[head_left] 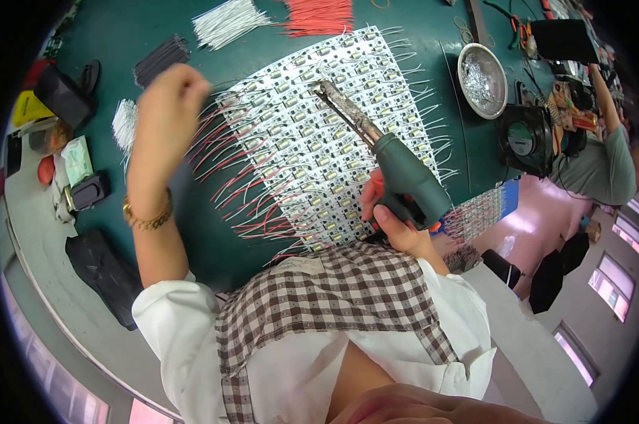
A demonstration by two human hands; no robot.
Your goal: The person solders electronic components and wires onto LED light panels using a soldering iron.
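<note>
A pale green packet (77, 160) lies at the tabletop's (121, 35) left edge; a yellow label (28, 108) sits just above it.

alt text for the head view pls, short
The right hand holds a green soldering gun, tip over a white panel of small circuit boards with red and white leads on a green table. The left hand is raised, closed.

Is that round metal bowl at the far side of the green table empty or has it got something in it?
Not empty: the metal bowl holds a heap of shiny silvery bits, piled near its middle. What they are is too small to tell.
</note>
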